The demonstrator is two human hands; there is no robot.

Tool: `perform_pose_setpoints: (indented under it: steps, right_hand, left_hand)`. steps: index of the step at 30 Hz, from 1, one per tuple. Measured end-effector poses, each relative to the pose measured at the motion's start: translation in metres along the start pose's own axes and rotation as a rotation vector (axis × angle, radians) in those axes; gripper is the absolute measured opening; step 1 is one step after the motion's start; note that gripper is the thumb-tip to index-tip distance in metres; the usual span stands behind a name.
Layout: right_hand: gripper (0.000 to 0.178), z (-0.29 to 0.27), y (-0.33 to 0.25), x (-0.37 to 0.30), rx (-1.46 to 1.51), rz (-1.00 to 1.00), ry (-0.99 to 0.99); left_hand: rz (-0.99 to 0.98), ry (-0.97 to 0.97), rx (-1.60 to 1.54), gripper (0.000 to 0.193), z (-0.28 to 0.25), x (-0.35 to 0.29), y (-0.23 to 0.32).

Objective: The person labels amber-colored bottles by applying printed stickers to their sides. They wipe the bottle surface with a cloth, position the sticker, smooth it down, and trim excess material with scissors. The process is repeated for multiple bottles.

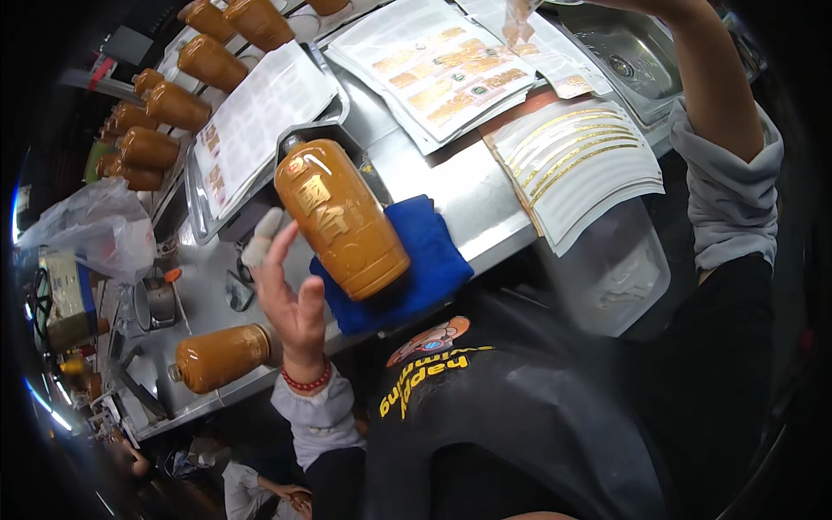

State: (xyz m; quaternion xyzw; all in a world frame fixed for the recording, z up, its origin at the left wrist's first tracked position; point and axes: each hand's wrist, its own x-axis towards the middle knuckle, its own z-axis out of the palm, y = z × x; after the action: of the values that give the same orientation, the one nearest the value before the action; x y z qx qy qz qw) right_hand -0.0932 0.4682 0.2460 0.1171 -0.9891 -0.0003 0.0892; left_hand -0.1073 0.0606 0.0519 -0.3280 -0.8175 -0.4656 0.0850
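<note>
A glossy caramel-brown bottle (342, 217) with raised gold lettering lies tilted on a folded blue cloth (433, 251), its neck resting at a dark holder (347, 137). My left hand (295, 308) is beside the bottle's lower left side, fingers apart and holding nothing. Pale covers sit on two of its fingertips, and a red bead bracelet circles the wrist. My right arm reaches to the far right, over the sink. Only part of my right hand (646, 4) shows at the top edge, its fingers cut off. Near it a clear, wet-looking strip (520, 26) hangs above printed sheets (451, 74).
More brown bottles (178, 108) stand at the far left, and one (221, 358) lies near the front edge. A tray (198, 199) bears a sheet stack. Gold-striped sheets (581, 165) overhang a clear bin (624, 269). A metal sink (620, 65), a mug (156, 303) and another person's hands (299, 498) also show.
</note>
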Motion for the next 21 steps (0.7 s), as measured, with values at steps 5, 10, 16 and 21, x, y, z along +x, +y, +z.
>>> perform_pose_setpoints:
  steps: [5,10,16,21]
  right_hand:
    - [0.024,-0.013,-0.091,0.015,0.306,-0.477,0.157]
    - [0.021,-0.006,-0.117,0.032,0.647,-0.599,0.101]
    - [0.017,0.092,-0.125,-0.015,0.852,-0.464,0.099]
    - [0.020,0.165,-0.134,-0.045,1.002,-0.103,0.055]
  left_hand:
    - [0.231,-0.009,-0.249,0.066,-0.015,0.095,0.036]
    - [-0.075,-0.568,-0.696,0.031,-0.041,0.103,0.041]
    - [-0.437,-0.631,-0.783,0.015,-0.052,0.024,0.024]
    - [-0.494,-0.495,-0.712,0.018,-0.030,0.005,-0.004]
